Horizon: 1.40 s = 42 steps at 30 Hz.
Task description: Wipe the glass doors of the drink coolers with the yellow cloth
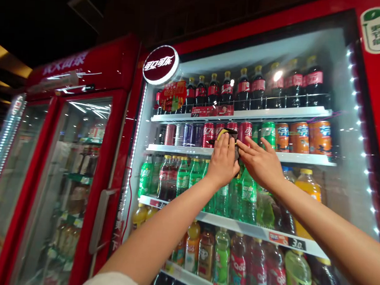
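Both my hands reach up to the glass door of a red drinks fridge (373,124). My left hand (223,160) lies over a dark grey and yellow cloth-like item (230,137), its fingers together and pressing it to the glass. Close on its right is my right hand (262,161), fingers spread against the door, with its index fingertip at the item's edge. Behind the glass, soda cans (208,135) and green bottles (249,194) stand near the hands. Part of the item is hidden under my left hand.
Cola bottles (243,89) line the top shelf, and juice bottles (192,246) stand on a lower one. A round lit sign (160,65) sits at the door's upper left. Another red fridge (114,127) with a grey handle (100,220) is at the left.
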Each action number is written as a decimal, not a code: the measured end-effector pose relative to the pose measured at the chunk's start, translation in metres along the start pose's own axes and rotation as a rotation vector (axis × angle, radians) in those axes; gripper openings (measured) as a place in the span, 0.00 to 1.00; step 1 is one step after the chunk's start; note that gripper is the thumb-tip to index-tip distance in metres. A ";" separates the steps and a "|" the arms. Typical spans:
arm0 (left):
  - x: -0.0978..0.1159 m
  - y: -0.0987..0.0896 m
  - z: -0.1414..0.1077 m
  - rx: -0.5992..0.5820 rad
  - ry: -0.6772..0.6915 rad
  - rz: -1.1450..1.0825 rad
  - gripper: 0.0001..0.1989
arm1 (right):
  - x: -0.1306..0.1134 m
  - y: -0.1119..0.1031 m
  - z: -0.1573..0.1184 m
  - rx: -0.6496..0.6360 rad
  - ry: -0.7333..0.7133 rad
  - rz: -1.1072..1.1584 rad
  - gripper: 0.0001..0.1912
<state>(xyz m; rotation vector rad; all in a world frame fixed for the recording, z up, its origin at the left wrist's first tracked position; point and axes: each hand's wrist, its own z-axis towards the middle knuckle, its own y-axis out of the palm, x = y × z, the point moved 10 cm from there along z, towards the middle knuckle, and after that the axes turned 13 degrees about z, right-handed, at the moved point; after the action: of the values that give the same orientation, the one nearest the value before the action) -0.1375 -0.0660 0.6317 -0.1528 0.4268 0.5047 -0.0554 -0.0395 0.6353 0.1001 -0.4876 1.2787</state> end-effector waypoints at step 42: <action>-0.231 -0.018 -0.052 0.061 -0.103 -0.032 0.38 | -0.130 0.134 0.150 0.024 0.064 -0.077 0.18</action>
<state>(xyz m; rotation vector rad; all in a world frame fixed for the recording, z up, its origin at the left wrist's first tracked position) -0.3297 -0.1952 0.6850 -0.0739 0.3379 0.4657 -0.2511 -0.1657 0.6906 0.0964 -0.4100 1.2091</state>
